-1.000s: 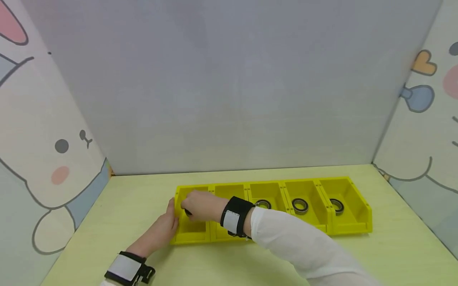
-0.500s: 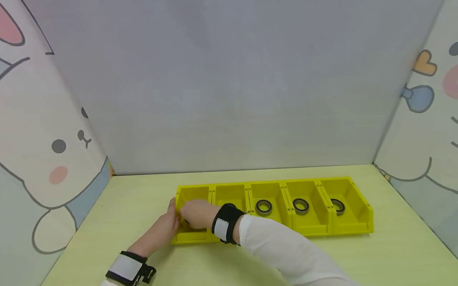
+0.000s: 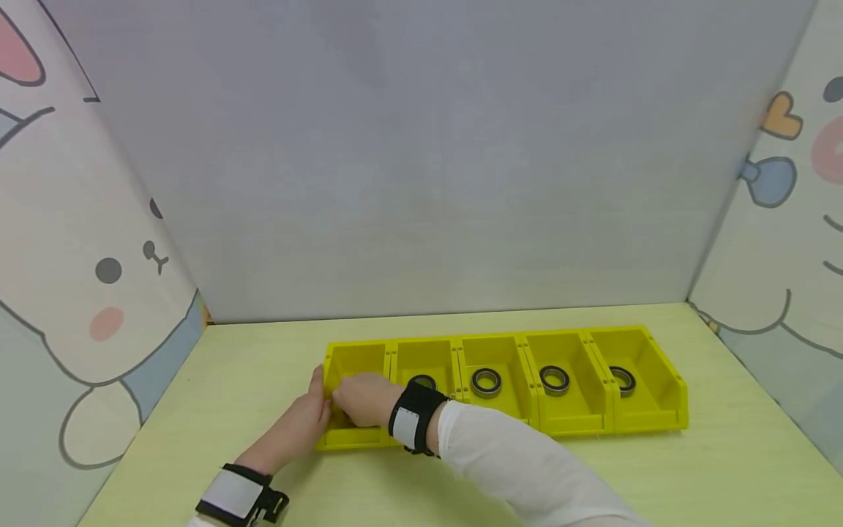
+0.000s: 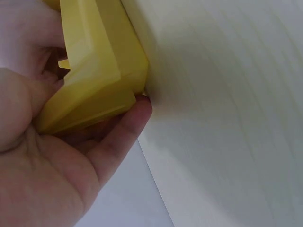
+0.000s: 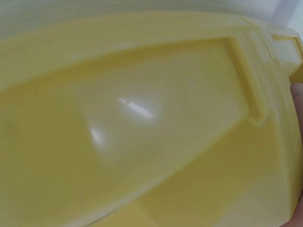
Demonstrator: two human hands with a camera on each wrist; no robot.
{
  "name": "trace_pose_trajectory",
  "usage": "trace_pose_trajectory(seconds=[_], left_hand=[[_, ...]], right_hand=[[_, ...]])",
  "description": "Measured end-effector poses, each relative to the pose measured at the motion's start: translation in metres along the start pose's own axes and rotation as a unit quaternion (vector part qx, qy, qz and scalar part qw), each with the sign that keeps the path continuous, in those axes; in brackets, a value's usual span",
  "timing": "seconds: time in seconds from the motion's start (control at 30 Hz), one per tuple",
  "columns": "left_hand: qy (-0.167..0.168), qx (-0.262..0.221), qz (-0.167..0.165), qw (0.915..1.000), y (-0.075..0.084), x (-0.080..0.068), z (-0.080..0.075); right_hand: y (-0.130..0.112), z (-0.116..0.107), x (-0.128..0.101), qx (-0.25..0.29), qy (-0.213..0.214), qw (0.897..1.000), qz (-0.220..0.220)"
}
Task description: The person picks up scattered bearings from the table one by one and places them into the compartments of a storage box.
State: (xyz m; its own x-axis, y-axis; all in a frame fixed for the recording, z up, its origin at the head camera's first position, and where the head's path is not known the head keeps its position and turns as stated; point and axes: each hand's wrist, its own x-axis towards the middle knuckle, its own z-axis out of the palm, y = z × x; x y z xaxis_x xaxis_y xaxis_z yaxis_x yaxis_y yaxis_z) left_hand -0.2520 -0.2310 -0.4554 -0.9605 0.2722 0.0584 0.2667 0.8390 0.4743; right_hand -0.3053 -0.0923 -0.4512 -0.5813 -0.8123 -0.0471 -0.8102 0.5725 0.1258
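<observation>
A row of joined yellow storage bins (image 3: 507, 432) stands on the table. My left hand (image 3: 305, 417) holds the row's left end; in the left wrist view its fingers (image 4: 125, 135) lie along the outside of the yellow wall (image 4: 104, 61), one fingertip at the lower edge. My right hand (image 3: 364, 399) reaches down into the leftmost bin, knuckles up. Its fingertips are hidden, and I cannot tell whether they hold anything. The right wrist view is filled by a blurred yellow bin wall (image 5: 156, 109). A ball bearing (image 3: 424, 381) in the second bin is partly covered by the right wrist.
Further right, a bearing (image 3: 486, 382) lies in the middle bin, another bearing (image 3: 555, 380) in the fourth and one more bearing (image 3: 622, 380) in the last, partly behind its divider. A grey wall (image 3: 421, 161) closes off the table's back; printed panels (image 3: 72, 219) flank it.
My right hand has moved lower into the leftmost bin; the dark object at its fingertips one second ago is now out of sight. The second bin's bearing has come into view. The left hand keeps its place.
</observation>
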Motion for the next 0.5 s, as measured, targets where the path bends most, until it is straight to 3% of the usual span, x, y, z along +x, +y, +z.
trace_pose_trajectory(seconds=[0.37,0.5], left_hand=[[0.005,-0.008,0.000,1.0000,0.003,0.002,-0.001],[-0.007,-0.014,-0.018,0.9997,0.004,0.001,-0.002]], right_hand=[[0.000,-0.004,-0.003,0.004,-0.014,0.999,0.029],[0.004,-0.027,-0.022,-0.016,-0.012,1.000,0.013]])
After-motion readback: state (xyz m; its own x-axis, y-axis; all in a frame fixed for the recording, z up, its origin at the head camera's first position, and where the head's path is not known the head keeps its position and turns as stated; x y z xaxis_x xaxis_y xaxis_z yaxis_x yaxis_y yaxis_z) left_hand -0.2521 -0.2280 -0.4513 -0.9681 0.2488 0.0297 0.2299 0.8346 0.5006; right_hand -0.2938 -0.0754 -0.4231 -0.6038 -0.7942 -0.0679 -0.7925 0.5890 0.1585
